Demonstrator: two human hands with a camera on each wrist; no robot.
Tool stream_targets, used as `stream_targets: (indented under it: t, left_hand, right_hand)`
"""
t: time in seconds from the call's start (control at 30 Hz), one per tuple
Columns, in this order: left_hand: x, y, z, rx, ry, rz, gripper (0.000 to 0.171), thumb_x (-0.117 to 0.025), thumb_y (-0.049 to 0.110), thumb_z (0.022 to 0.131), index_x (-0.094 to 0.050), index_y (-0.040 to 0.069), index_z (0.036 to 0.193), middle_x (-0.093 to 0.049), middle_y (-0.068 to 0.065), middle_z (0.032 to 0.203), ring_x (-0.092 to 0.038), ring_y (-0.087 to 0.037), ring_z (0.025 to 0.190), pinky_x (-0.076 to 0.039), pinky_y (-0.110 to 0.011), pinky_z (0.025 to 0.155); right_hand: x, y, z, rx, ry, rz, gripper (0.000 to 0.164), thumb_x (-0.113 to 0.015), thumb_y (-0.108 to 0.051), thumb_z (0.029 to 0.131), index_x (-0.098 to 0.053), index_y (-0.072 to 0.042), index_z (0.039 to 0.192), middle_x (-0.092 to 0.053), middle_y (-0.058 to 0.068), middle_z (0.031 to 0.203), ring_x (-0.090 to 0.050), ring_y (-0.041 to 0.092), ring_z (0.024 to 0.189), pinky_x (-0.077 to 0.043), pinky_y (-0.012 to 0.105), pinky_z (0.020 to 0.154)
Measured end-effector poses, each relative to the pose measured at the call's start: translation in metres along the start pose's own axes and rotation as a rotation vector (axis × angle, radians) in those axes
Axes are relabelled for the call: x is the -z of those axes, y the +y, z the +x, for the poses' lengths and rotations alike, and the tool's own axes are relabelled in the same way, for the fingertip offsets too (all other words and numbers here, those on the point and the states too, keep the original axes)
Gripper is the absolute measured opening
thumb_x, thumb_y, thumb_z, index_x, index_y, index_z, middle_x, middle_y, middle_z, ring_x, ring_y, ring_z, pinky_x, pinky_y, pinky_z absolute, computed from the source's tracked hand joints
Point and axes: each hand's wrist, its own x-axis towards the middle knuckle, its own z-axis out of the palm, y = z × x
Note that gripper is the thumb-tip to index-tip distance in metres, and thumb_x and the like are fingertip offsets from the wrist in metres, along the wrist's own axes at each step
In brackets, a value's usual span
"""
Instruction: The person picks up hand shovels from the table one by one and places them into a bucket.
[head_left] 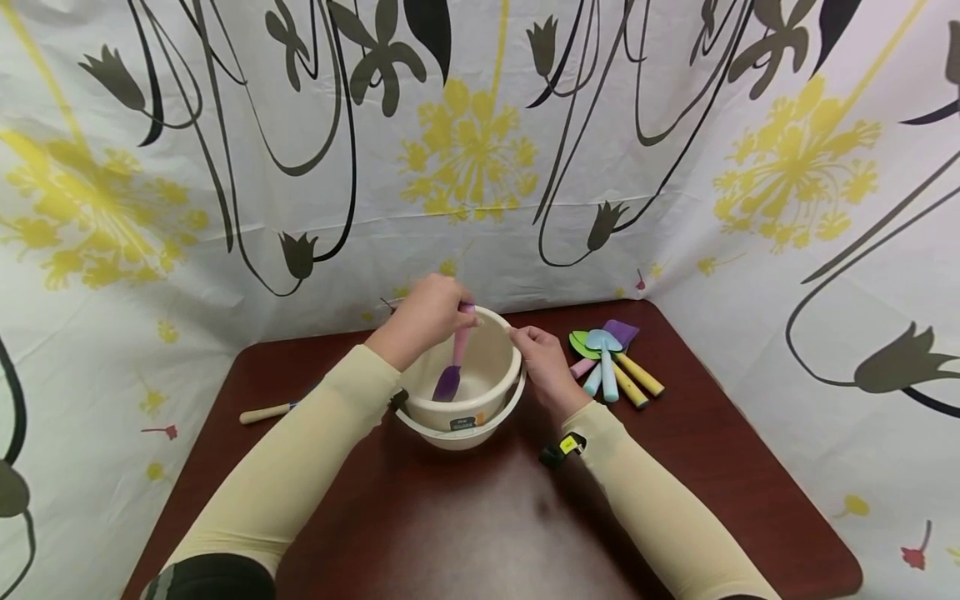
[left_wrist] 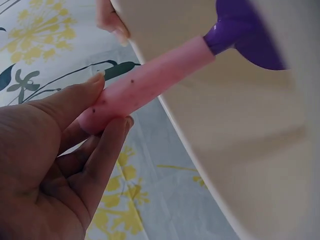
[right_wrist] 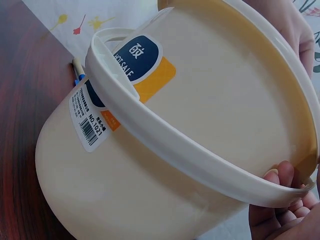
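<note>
My left hand [head_left: 431,312] pinches the pink handle of a small purple-bladed shovel [left_wrist: 155,80] by its end. The blade [head_left: 447,383] points down inside a cream plastic tub [head_left: 487,350]. That tub sits tilted within a second, similar tub [head_left: 457,443], whose rim curves round below it. On the right, my right hand [head_left: 546,365] holds the tubs at the edge where both rims come together. In the right wrist view its fingertips [right_wrist: 285,175] lie over the rim, and labels show on the inner tub's wall and the outer tub's wall [right_wrist: 150,180].
Right of the tubs lies a bunch of small hand tools [head_left: 611,354] with blue, green and purple heads. A wooden-handled tool [head_left: 266,412] lies left, partly behind my left sleeve. A patterned curtain [head_left: 480,167] hangs round the far and side edges of the dark table [head_left: 450,533].
</note>
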Motion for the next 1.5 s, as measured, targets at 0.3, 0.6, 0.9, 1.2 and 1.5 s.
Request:
stream_targets:
  t: [0.3, 0.6, 0.9, 1.2, 1.5]
  left_hand:
    - [0.001, -0.002, 0.012, -0.009, -0.079, 0.007, 0.037, -0.087, 0.030, 0.099, -0.070, 0.013, 0.070, -0.062, 0.003, 0.068, -0.050, -0.018, 0.070, -0.041, -0.031, 0.066]
    - [0.003, -0.005, 0.023, 0.046, -0.203, -0.020, 0.026, -0.089, 0.031, 0.097, -0.085, 0.012, 0.080, -0.077, 0.002, 0.082, -0.062, -0.020, 0.078, -0.052, -0.032, 0.069]
    - [-0.003, -0.012, 0.037, 0.121, -0.338, -0.022, 0.033, -0.088, 0.032, 0.097, -0.083, 0.009, 0.074, -0.072, 0.000, 0.068, -0.061, -0.015, 0.067, -0.049, -0.030, 0.065]
    - [-0.012, -0.017, 0.044, 0.177, -0.363, -0.053, 0.034, -0.091, 0.030, 0.094, -0.080, 0.005, 0.073, -0.066, 0.000, 0.062, -0.054, -0.013, 0.060, -0.044, -0.028, 0.060]
    - [-0.022, -0.016, 0.047, 0.190, -0.415, -0.019, 0.031, -0.091, 0.031, 0.094, -0.084, 0.008, 0.076, -0.068, 0.003, 0.063, -0.053, -0.010, 0.058, -0.044, -0.025, 0.057]
  right_hand:
    - [0.002, 0.002, -0.001, 0.016, 0.009, 0.015, 0.029, -0.075, -0.027, 0.106, -0.072, -0.001, 0.094, -0.071, 0.006, 0.090, -0.069, 0.014, 0.075, -0.058, 0.023, 0.063]
    - [0.002, 0.004, -0.002, 0.010, 0.012, 0.020, 0.034, -0.076, -0.028, 0.106, -0.070, 0.005, 0.099, -0.071, 0.009, 0.095, -0.068, 0.017, 0.080, -0.057, 0.021, 0.065]
    - [0.002, 0.003, -0.002, 0.009, 0.006, 0.005, 0.029, -0.075, -0.029, 0.107, -0.071, -0.005, 0.091, -0.069, 0.001, 0.084, -0.065, 0.011, 0.072, -0.054, 0.021, 0.062]
    - [0.000, 0.002, -0.001, 0.017, 0.007, 0.025, 0.029, -0.076, -0.027, 0.105, -0.070, -0.004, 0.089, -0.067, 0.001, 0.080, -0.064, 0.011, 0.069, -0.053, 0.021, 0.060]
    - [0.002, 0.001, 0.000, 0.012, 0.005, 0.022, 0.030, -0.077, -0.028, 0.106, -0.070, -0.005, 0.089, -0.067, 0.001, 0.081, -0.065, 0.011, 0.071, -0.054, 0.022, 0.061]
